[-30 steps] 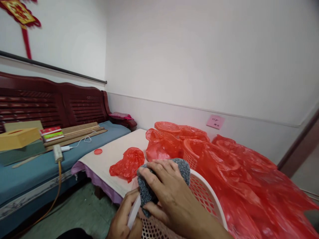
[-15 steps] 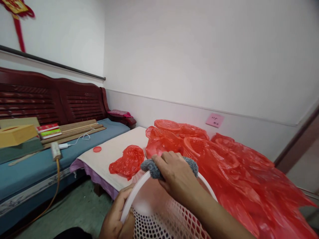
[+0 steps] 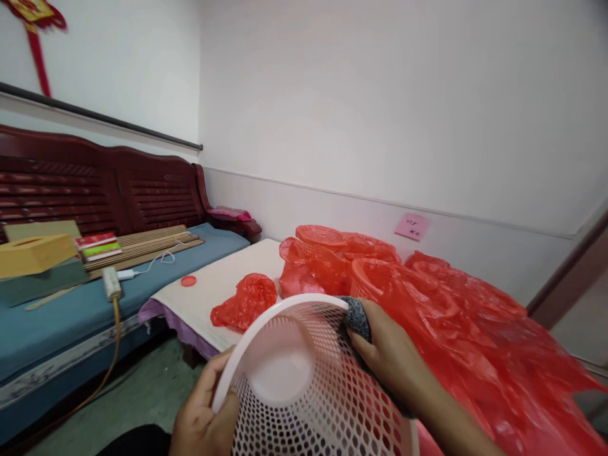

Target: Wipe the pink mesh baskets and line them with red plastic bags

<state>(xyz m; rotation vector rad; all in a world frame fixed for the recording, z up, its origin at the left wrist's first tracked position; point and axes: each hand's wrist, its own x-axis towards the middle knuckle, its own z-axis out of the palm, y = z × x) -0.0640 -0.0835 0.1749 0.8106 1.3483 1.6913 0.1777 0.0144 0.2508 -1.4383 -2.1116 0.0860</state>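
A white plastic basket point(image 3: 285, 373) with perforated walls is tilted so that its open mouth faces me. My left hand point(image 3: 206, 405) grips its rim at the lower left, thumb inside and fingers outside. At the upper right of the rim, my right hand point(image 3: 380, 342) is closed around a dark grey cloth point(image 3: 357, 318), which is folded over the edge. Part of the cloth lies hidden under the fingers. Just beyond the basket, a crumpled red plastic bag point(image 3: 247, 301) rests on the cream-covered table point(image 3: 204, 310).
Red baskets point(image 3: 370, 275) wrapped in red plastic bags point(image 3: 475, 342) fill the table's right side. A small red disc point(image 3: 189, 280) lies near its left edge. On the blue-cushioned wooden bench point(image 3: 142, 278) are a yellow tissue box point(image 3: 35, 253) and a power strip point(image 3: 113, 284).
My right hand has slid the cloth along the rim from the top toward the right. The basket has tipped, showing more of its inside. My left hand stays on the rim.
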